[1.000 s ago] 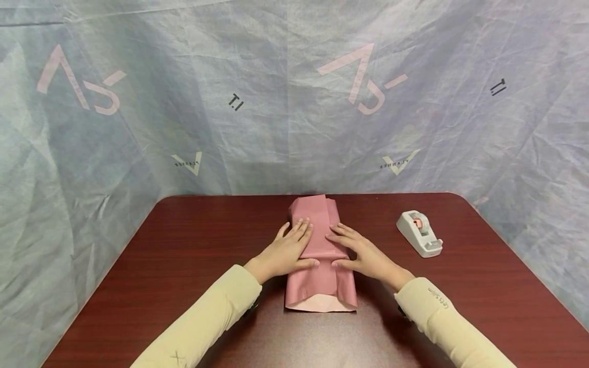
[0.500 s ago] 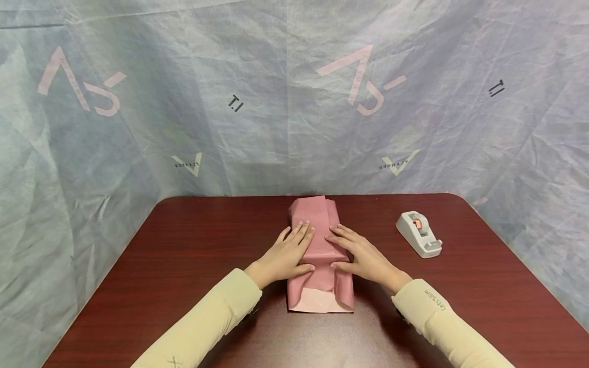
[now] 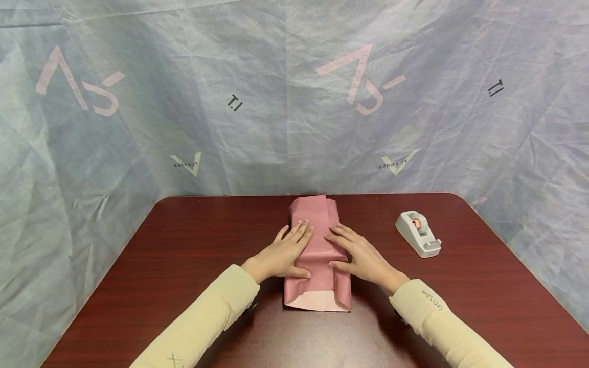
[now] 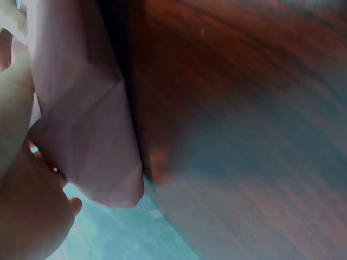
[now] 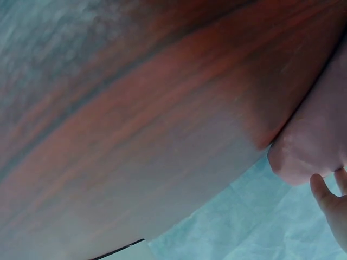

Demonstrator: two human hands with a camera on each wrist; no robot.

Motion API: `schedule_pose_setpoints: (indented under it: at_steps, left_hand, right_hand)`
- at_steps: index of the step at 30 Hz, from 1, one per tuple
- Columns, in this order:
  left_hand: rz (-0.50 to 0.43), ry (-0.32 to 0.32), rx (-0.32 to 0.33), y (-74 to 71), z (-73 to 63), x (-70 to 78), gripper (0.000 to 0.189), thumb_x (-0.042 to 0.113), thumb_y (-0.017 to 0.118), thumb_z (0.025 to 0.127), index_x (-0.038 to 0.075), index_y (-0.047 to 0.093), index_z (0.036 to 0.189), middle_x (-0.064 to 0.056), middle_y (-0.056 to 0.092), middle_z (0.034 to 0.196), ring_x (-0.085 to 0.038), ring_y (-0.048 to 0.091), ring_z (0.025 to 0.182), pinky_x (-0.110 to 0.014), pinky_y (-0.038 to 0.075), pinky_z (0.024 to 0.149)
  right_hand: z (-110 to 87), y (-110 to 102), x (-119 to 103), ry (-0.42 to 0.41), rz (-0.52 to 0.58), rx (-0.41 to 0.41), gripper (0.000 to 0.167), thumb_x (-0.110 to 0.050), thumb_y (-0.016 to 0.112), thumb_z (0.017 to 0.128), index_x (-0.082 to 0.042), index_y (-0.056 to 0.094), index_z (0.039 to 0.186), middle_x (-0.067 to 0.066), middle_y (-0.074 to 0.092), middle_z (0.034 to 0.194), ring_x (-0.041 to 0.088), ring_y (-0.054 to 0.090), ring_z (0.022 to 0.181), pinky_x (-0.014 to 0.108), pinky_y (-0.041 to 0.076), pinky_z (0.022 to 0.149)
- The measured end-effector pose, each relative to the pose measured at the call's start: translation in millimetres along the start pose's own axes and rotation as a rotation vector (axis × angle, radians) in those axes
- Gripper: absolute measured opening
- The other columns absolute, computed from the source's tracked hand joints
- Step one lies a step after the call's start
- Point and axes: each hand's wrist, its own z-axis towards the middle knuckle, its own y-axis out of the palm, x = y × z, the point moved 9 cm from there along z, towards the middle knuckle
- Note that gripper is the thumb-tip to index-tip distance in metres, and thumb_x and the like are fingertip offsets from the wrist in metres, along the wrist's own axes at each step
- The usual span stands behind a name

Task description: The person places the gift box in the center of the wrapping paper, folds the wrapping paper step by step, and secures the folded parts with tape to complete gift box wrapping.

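Observation:
A long package in pink wrapping paper (image 3: 318,245) lies lengthwise on the table, its near end unfolded and showing the paper's paler inner side. On its left part rests my left hand (image 3: 282,255), fingers spread and extended, thumb near the fold at the front. My right hand (image 3: 363,255) lies along the right edge, fingers straight and fingertips on the paper's top. The left wrist view shows the creased far corner of the package (image 4: 95,124) beside the hand. From the right wrist, the package's other corner (image 5: 306,154) appears with fingertips (image 5: 320,187) close by it.
A white tape dispenser (image 3: 417,234) with a roll of tape stands on the dark red wooden table (image 3: 193,245), right of the package. A grey-blue printed cloth (image 3: 257,133) hangs behind the table's far edge and along its sides.
The near end's side flaps have drawn inward, exposing more of the pale inner paper. My left thumb has slid slightly toward me and left; both hands otherwise stay on the package.

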Motion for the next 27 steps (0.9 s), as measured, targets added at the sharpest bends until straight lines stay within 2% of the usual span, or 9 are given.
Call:
schedule_pose_setpoints:
  at_steps: [5,8,12,15,17,27]
  left_hand:
    - [0.045,-0.014,0.038,0.2,1.2,0.4,0.098,0.05,0.067,0.076,0.002,0.017,0.145,-0.018,0.014,0.152,-0.028,0.012,0.141,-0.051,0.013,0.111]
    - [0.05,-0.009,0.044,-0.1,1.2,0.2,0.101,0.054,0.067,0.074,0.003,0.018,0.145,-0.018,0.014,0.152,-0.028,0.013,0.141,-0.051,0.013,0.111]
    - [0.001,0.002,-0.004,-0.3,-0.6,-1.1,0.112,0.059,0.068,0.067,0.004,0.013,0.146,-0.018,0.009,0.153,-0.029,0.009,0.142,-0.052,0.01,0.111]
    - [-0.026,-0.006,-0.038,0.0,-1.8,-2.3,0.115,0.055,0.073,0.065,0.005,0.01,0.147,-0.017,0.006,0.153,-0.028,0.007,0.142,-0.052,0.008,0.111]
    - [-0.019,-0.012,-0.037,0.5,-1.9,-2.6,0.114,0.05,0.075,0.065,0.005,0.01,0.147,-0.017,0.006,0.153,-0.028,0.008,0.142,-0.052,0.009,0.111]
    - [0.06,-0.061,0.058,-0.6,-0.9,-0.7,0.104,0.042,0.076,0.069,0.005,0.017,0.146,-0.013,0.014,0.153,-0.026,0.015,0.141,-0.052,0.014,0.11]
  right_hand:
    - [-0.4,0.4,-0.7,-0.006,0.011,0.001,0.061,-0.029,0.076,0.073,-0.007,0.055,0.125,0.016,0.046,0.136,0.034,0.037,0.13,0.052,0.034,0.099]
    - [-0.5,0.3,-0.9,-0.003,0.014,-0.002,0.06,-0.028,0.076,0.073,-0.008,0.054,0.125,0.016,0.045,0.137,0.034,0.036,0.13,0.052,0.034,0.1]
    - [-0.9,0.7,-0.5,0.002,0.024,-0.006,0.061,-0.028,0.076,0.073,-0.008,0.054,0.126,0.015,0.044,0.137,0.034,0.035,0.13,0.051,0.033,0.101]
    - [-1.2,1.2,-0.5,-0.004,0.027,0.001,0.06,-0.027,0.076,0.073,-0.008,0.054,0.126,0.016,0.044,0.137,0.035,0.035,0.13,0.051,0.033,0.101]
    - [-1.3,1.2,-0.6,-0.009,0.03,0.004,0.06,-0.026,0.076,0.073,-0.008,0.054,0.126,0.016,0.044,0.137,0.035,0.035,0.13,0.051,0.033,0.101]
    - [-1.7,1.4,1.7,-0.013,0.03,0.004,0.062,-0.027,0.077,0.071,-0.008,0.054,0.126,0.015,0.045,0.137,0.035,0.036,0.13,0.053,0.034,0.099]
